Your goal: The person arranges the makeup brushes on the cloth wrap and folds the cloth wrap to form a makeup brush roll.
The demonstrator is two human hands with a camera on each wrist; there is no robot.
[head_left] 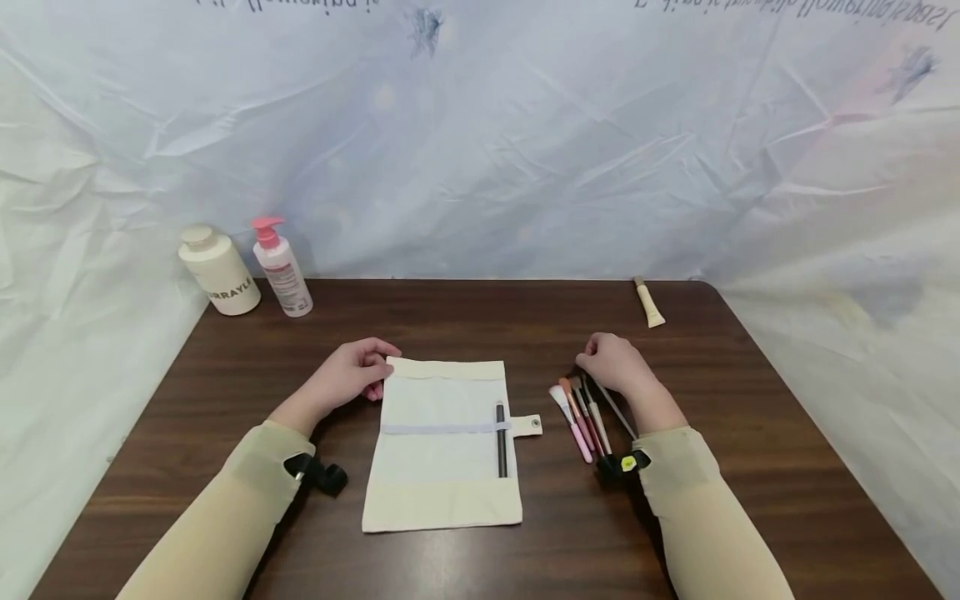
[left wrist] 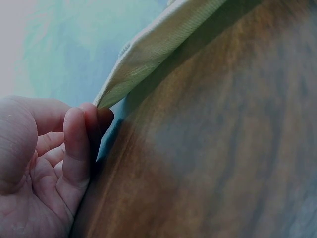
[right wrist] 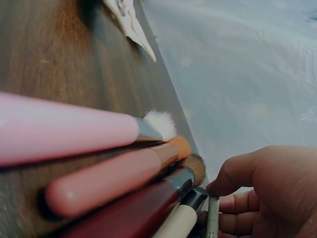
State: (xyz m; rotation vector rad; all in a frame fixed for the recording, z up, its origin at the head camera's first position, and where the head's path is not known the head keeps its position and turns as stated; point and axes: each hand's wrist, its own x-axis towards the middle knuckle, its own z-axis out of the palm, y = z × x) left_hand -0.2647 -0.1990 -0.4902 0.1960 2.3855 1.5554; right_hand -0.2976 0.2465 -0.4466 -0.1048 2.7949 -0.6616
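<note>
An opened cream cloth brush roll lies flat on the table. My left hand pinches its far left corner; the left wrist view shows the cloth edge raised at the fingertips. Under the roll's elastic band, near the right edge, sits a dark makeup brush. To the right, my right hand pinches a slim grey makeup brush, whose tip is hidden by the fingers. Beside it lie several other brushes, among them a pink-handled one with white bristles and a coral-handled one.
A cream tube lies at the back right of the brown table. At the back left stand a white jar and a pink pump bottle. A snap tab sticks out from the roll's right side. Behind hangs a pale sheet.
</note>
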